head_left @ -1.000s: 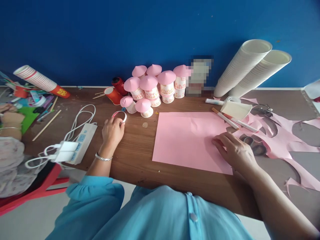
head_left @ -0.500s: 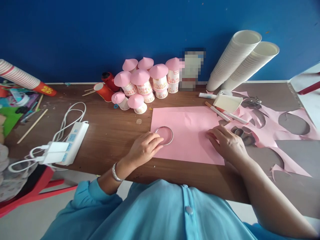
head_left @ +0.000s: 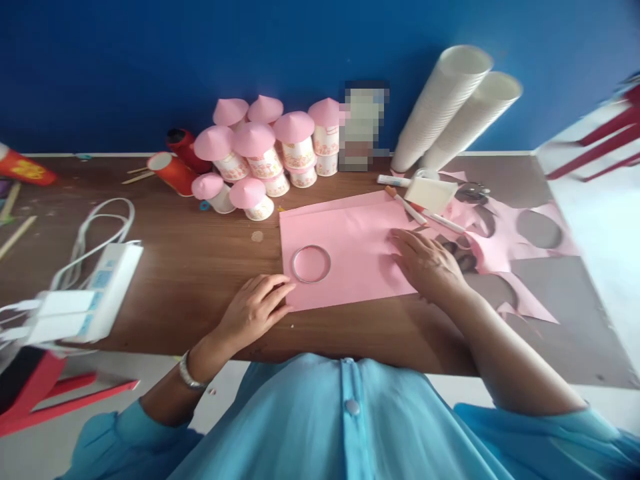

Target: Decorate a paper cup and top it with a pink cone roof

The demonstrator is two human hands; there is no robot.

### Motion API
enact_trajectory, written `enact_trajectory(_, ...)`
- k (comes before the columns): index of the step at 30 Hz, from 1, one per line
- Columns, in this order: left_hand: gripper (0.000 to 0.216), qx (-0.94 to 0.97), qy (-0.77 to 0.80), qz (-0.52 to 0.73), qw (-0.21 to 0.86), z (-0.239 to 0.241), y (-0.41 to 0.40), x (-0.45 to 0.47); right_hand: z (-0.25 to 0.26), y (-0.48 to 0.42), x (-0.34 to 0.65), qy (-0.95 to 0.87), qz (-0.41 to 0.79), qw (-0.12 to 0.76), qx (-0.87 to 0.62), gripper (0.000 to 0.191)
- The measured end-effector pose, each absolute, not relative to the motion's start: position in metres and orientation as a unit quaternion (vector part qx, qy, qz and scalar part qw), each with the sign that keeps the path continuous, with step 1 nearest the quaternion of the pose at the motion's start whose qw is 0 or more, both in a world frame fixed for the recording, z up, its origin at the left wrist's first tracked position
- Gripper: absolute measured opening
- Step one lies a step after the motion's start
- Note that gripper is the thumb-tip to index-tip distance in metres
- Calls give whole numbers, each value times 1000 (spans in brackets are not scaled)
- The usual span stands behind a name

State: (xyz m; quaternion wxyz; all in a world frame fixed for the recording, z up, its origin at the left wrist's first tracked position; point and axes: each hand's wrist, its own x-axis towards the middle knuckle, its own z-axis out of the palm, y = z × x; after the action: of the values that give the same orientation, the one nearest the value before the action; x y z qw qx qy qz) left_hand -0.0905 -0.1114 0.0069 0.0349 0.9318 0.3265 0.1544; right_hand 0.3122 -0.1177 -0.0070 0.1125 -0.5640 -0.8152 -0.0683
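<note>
A pink paper sheet [head_left: 350, 233] lies flat on the wooden table [head_left: 200, 267]. A thin round ring [head_left: 311, 264] rests on the sheet's left part, touched by neither hand. My left hand [head_left: 253, 310] lies just below and left of the ring at the sheet's lower left corner, fingers loosely stretched and holding nothing. My right hand [head_left: 425, 263] presses flat on the sheet's right edge, fingers spread.
Paper cups with pink cone lids [head_left: 260, 160] cluster at the back. Two stacks of white cups [head_left: 450, 107] lean on the blue wall. Markers [head_left: 410, 207], scissors [head_left: 475, 193] and pink offcuts [head_left: 505, 240] lie right. A power strip [head_left: 85, 293] with cables sits left.
My left hand carried the ring from the left of the table onto the pink sheet, let it go and drew back to the sheet's corner. The view swung to the right.
</note>
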Motion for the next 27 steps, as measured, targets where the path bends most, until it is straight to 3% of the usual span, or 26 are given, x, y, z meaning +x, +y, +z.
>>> enact_trajectory(9,34,923,339,182,36,-10,-87,-87,15,-150,276,-842,-1,113,-527,36)
enact_trajectory(17,37,926,329,165,87,-17,-63,-82,-12,-122,209,-900,15,182,-395,33)
enact_trajectory(27,42,925,314,169,128,-16,-49,-86,-16,-115,181,-921,49,179,-343,25)
